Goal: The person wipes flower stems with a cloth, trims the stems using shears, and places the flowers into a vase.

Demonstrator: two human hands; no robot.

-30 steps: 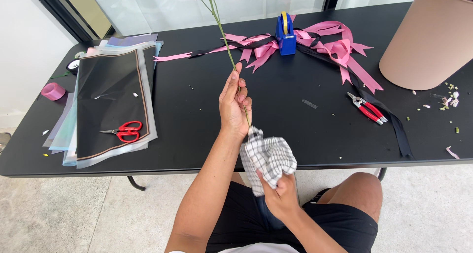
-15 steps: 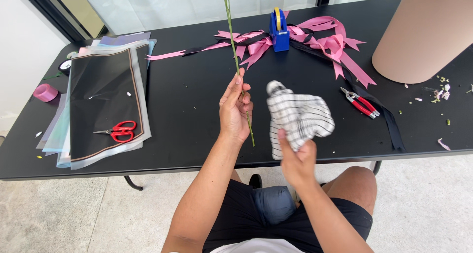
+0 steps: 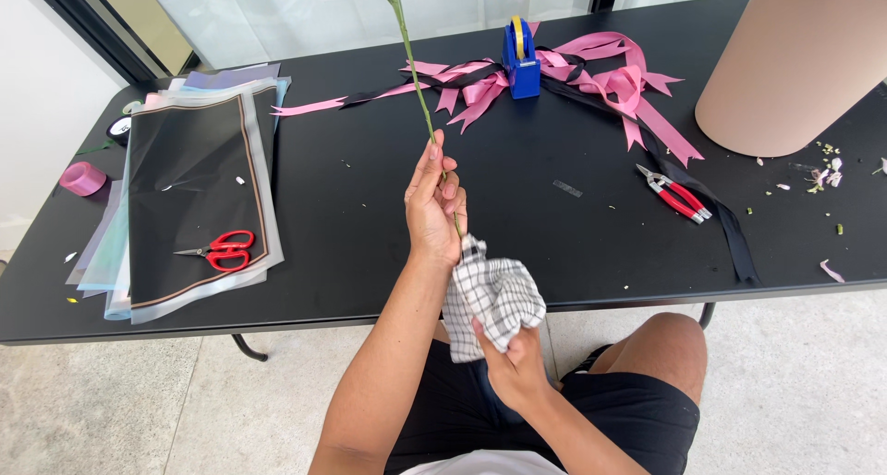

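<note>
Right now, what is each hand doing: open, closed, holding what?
Left hand: closed on the green flower stem, held upright.
Right hand: closed on the checked cloth, bunched around the stem's lower end.

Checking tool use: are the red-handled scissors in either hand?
No, the red-handled scissors lie on the wrapping sheets, while the hands hold a flower stem and checked cloth.

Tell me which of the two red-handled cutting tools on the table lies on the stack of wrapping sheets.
The red scissors with round finger loops, on the black top sheet of the wrapping sheets at the table's left. The red snips lie on the bare black table at right, beside the black ribbon.
</note>
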